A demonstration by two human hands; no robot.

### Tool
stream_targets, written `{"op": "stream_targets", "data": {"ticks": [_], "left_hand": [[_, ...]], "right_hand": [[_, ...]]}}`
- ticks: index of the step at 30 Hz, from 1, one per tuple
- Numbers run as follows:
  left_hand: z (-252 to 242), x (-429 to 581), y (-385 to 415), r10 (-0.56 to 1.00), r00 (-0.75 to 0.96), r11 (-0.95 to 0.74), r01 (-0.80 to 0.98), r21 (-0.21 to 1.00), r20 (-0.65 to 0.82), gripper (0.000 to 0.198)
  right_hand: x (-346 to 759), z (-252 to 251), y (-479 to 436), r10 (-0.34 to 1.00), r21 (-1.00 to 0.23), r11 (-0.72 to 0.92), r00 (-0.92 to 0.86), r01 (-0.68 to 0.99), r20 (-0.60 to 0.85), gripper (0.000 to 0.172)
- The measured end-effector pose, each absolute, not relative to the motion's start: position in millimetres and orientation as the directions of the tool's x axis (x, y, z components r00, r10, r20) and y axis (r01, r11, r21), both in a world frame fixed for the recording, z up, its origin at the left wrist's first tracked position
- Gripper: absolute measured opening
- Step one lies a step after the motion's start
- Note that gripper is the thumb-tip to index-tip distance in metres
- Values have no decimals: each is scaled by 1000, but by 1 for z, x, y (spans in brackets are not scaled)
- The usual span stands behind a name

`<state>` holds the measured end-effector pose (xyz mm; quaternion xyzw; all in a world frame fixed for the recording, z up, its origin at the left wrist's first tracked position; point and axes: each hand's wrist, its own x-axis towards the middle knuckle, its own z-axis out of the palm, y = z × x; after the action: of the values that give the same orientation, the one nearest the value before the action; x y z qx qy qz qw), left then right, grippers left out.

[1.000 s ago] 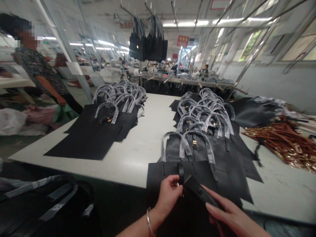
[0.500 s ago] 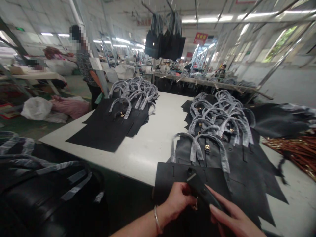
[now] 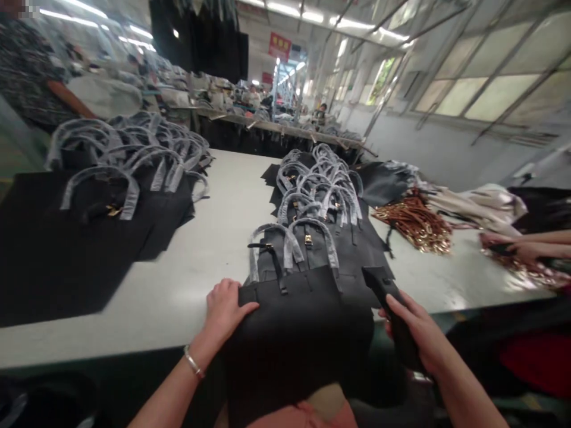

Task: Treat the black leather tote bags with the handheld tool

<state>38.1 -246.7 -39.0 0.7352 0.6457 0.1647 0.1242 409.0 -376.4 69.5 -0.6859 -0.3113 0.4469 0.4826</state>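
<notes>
A black leather panel (image 3: 303, 315) hangs over the near table edge, a narrow black strap (image 3: 275, 264) at its top. My left hand (image 3: 226, 309) grips the panel's upper left corner, thumb on top. My right hand (image 3: 413, 327) is wrapped round a black handheld tool (image 3: 399, 333), whose flat head points up and left, just right of the panel. Beyond the panel lies a pile of black bag pieces (image 3: 363, 255) with plastic-wrapped handles (image 3: 314, 229) and a gold buckle (image 3: 308, 239).
More black bag pieces (image 3: 75, 244) cover the left of the white table (image 3: 218, 238). Brown straps with gold clasps (image 3: 417, 223) lie at the right, near another person's hands (image 3: 530, 245). A person's patterned sleeve (image 3: 31, 71) shows at the far left.
The view has swung right. My left hand has moved from the strap area to the panel's left corner. My right hand has drawn away to the right with the tool.
</notes>
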Motion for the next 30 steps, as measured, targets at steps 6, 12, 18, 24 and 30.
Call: {"op": "stream_targets", "data": {"ticks": [6,12,18,24,30], "left_hand": [[-35,42,-225,977,206,-158,861,484,-48,32],[-30,34,-204,994,45,-95,775,624,96,41],[-24,6,-189,996,-3,-54,765,641,87,38],[-28,-20,-183,995,-71,10,794,608,76,38],[-33,-34,-185,996,-80,41,776,630,34,41]], "right_hand": [[435,44,-427,784,-925,-373,510,-70,-354,69],[427,26,-454,732,-895,-430,536,-116,-421,79],[416,21,-448,749,-890,-430,489,-152,-446,81],[408,23,-434,795,-898,-428,430,-101,-427,81],[404,19,-430,815,-901,-429,402,-65,-417,85]]}}
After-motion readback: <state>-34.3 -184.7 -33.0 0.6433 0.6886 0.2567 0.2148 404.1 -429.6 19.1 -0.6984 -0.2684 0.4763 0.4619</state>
